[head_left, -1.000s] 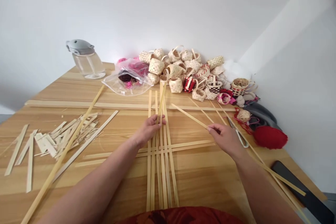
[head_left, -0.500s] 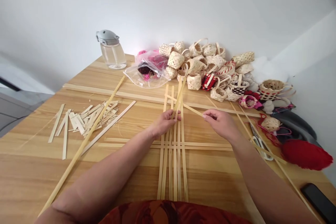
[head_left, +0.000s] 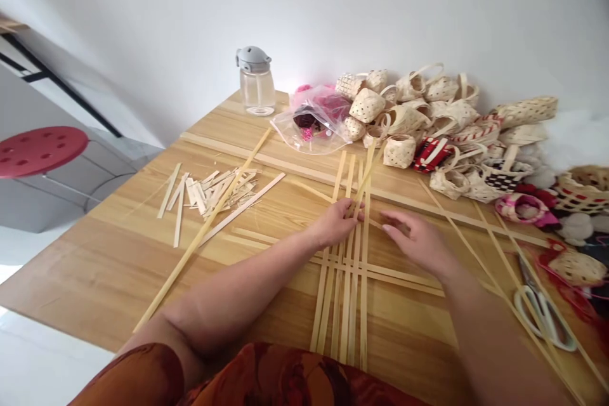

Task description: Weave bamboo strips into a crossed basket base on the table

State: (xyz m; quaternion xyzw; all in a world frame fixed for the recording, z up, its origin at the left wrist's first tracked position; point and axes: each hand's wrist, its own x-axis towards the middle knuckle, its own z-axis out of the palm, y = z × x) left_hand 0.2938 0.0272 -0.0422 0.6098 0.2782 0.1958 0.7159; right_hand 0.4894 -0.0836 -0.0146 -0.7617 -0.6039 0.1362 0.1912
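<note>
Two crosswise strips (head_left: 404,275) lie woven (a third strip (head_left: 309,189) isn't snug yet); our left grip (head_left: 354,214) pinches lengthwise strips (head_left: 364,317), our right grip (head_left: 383,220) gapes.

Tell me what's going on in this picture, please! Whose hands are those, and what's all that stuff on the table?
There's no machine here, just a person using two bare hands. The camera sits on the person's head, looking forward and down, so you see nearly what they see. The left hand holds some of the long pale strips, which crisscross on the wooden table. The right hand is open beside them. On the left is a heap of short scraps; on the right, scissors. At the back stand a bottle, a see-through bag and a pile of little woven baskets.
</note>
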